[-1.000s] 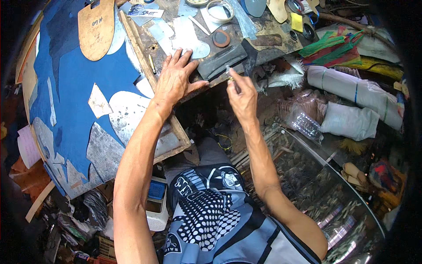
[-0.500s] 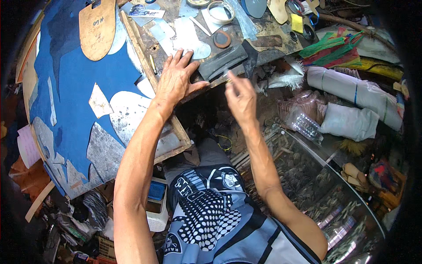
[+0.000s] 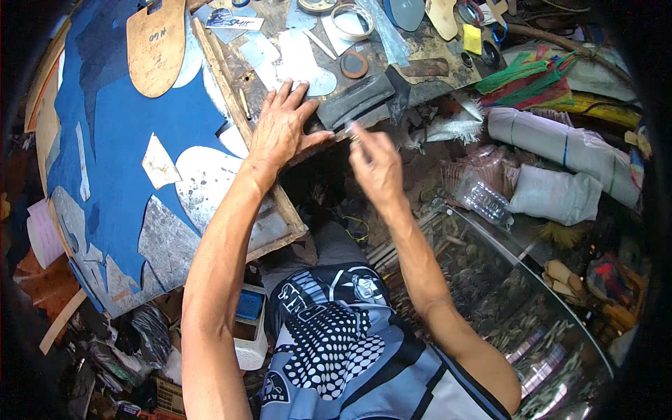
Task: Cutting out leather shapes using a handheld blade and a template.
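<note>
Currently, the left hand (image 3: 280, 133) is laid palm down at the near edge of the table (image 3: 255, 89), fingers spread, thumb stretched right toward the black slab (image 3: 355, 99). Nothing is seen gripped by it; whether anything is pinned underneath can't be told. Its fingertips are placed by the near end of the pale template (image 3: 297, 59); contact can't be confirmed.

Right hand (image 3: 378, 164): grip closed, fingers curled around a small tool (image 3: 350, 129). Tool type can't be told, it's blurred. Its tip is held at the table's near edge, just right of the left thumb and on the near side of the slab. Whether the slab is touched is unclear.

Beyond the slab, a brown ring (image 3: 353, 75) is set down, with a tape roll (image 3: 353, 36) farther off. A yellow block (image 3: 472, 40) is seen far right. On the left, a blue sheet (image 3: 133, 133) is spread, overlapped by a tan template (image 3: 155, 56) at its far end.
</note>
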The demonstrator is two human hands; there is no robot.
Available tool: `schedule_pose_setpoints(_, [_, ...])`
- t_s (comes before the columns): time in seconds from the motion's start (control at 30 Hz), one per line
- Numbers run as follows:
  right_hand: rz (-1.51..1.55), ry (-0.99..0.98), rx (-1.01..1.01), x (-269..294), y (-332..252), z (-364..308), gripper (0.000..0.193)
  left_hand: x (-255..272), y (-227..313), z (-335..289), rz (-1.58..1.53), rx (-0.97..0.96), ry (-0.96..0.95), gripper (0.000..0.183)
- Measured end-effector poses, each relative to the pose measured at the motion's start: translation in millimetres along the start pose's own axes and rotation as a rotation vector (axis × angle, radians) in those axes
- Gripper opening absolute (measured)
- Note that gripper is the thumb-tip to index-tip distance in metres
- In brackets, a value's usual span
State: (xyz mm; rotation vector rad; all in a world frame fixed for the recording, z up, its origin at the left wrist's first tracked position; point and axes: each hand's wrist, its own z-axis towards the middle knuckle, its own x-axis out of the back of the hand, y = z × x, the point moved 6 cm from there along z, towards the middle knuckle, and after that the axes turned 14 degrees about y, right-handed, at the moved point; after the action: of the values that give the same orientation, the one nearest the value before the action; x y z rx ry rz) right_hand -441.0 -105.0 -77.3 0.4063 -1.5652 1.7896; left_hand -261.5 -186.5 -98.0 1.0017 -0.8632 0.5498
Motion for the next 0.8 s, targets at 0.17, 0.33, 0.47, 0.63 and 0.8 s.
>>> schedule_pose_setpoints(0.17, [-0.12, 0.055, -0.099, 11.0, 12.7, 20.0, 0.037, 0.8, 0.1, -0.3, -0.01, -0.008, 0.02, 0.069])
schedule_pose_setpoints(0.33, [-0.117, 0.02, -0.011, 6.0, 3.6, 8.8, 0.038, 1.0, 1.5, -0.8, -0.005, 0.007, 0.006, 0.068])
schedule_pose_setpoints(0.47, [-0.073, -0.015, 0.046, 0.9, -5.1, -2.3, 0.038, 2.5, 0.1, -0.5, -0.011, -0.006, 0.012, 0.068])
schedule_pose_setpoints(0.63, [-0.158, 0.06, -0.04, 11.8, 9.7, 15.0, 0.039, 2.8, 1.1, 0.9, -0.016, -0.01, 0.02, 0.068])
schedule_pose_setpoints(0.8, [-0.181, 0.012, -0.009, 7.5, 2.0, 12.2, 0.04, 1.9, -0.3, 1.0, -0.014, 0.003, 0.007, 0.068])
